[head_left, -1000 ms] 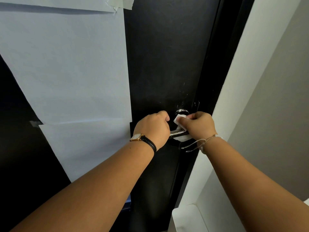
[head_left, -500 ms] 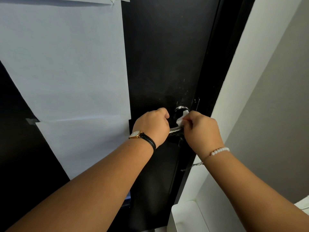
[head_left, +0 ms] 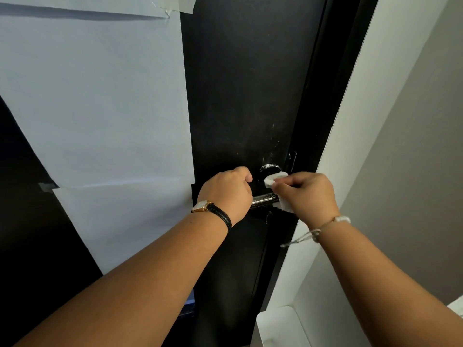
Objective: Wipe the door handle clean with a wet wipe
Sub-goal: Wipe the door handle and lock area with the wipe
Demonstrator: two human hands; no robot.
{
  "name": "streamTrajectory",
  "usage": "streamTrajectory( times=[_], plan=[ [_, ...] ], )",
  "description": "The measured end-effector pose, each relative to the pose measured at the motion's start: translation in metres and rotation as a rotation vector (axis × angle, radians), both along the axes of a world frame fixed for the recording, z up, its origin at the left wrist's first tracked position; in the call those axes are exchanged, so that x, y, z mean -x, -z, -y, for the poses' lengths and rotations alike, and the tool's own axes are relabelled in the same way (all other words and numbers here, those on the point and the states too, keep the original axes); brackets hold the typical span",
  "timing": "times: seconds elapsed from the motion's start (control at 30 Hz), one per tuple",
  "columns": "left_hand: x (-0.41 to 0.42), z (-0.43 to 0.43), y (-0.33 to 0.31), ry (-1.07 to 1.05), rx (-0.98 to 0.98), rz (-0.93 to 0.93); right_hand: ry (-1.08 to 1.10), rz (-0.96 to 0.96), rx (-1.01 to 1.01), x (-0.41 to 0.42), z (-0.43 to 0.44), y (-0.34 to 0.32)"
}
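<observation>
A metal lever door handle sticks out of a black door. My left hand, with a watch on its wrist, is closed around the handle's free end. My right hand pinches a white wet wipe and presses it against the handle's inner end, beside the round lock. A corner of the wipe also shows below the right hand. Only a short middle stretch of the handle is visible between the two hands.
Large white paper sheets are taped over the door's left part. A white door frame and grey wall rise on the right. A white ledge lies at the bottom right.
My right hand has rolled back to the right on the handle's inner end, and more of the wipe shows again above and below it. The left hand has kept its grip.
</observation>
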State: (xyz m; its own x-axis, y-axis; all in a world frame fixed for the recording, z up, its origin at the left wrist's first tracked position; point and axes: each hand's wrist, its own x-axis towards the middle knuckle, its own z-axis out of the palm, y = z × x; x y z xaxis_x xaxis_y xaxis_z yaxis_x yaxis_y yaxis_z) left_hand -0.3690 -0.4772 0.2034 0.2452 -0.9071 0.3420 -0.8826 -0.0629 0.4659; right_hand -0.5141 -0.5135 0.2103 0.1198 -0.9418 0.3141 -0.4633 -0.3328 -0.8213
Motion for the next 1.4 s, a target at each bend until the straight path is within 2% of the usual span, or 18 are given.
streamTrajectory(
  times=[0.07, 0.17, 0.2, 0.3, 0.43, 0.53, 0.77, 0.97, 1.07, 1.23, 1.4],
  plan=[
    [0.000, 0.000, 0.001, -0.001, -0.002, -0.011, -0.017, -0.168, 0.021, -0.008, 0.004, -0.010],
    [-0.001, 0.001, 0.003, 0.006, 0.000, -0.004, 0.002, -0.490, 0.160, -0.021, 0.009, -0.012],
    [-0.001, 0.001, 0.004, 0.006, 0.007, 0.001, 0.012, -0.504, 0.213, -0.023, 0.009, -0.010],
    [0.000, 0.000, 0.004, 0.007, 0.067, 0.028, 0.027, -0.391, 0.344, -0.022, 0.005, -0.004],
    [0.003, -0.005, 0.005, -0.041, 0.279, 0.147, 0.169, -0.193, 0.385, -0.018, 0.015, -0.010],
    [0.004, -0.006, 0.007, -0.078, 0.337, 0.156, 0.176, -0.280, 0.460, -0.024, 0.024, -0.008],
    [0.003, -0.005, 0.006, -0.081, 0.307, 0.159, 0.038, -0.569, 0.670, -0.035, 0.025, 0.001],
    [0.004, -0.004, 0.006, -0.087, 0.290, 0.137, -0.131, -0.698, 0.690, -0.036, 0.023, -0.002],
    [0.005, -0.004, 0.006, -0.082, 0.276, 0.139, -0.142, -0.655, 0.674, -0.035, 0.026, 0.000],
    [0.004, -0.005, 0.006, -0.075, 0.278, 0.138, 0.045, -0.380, 0.545, -0.034, 0.021, 0.010],
    [0.004, -0.007, 0.005, -0.069, 0.276, 0.148, 0.102, -0.204, 0.266, -0.029, 0.016, 0.008]
  ],
)
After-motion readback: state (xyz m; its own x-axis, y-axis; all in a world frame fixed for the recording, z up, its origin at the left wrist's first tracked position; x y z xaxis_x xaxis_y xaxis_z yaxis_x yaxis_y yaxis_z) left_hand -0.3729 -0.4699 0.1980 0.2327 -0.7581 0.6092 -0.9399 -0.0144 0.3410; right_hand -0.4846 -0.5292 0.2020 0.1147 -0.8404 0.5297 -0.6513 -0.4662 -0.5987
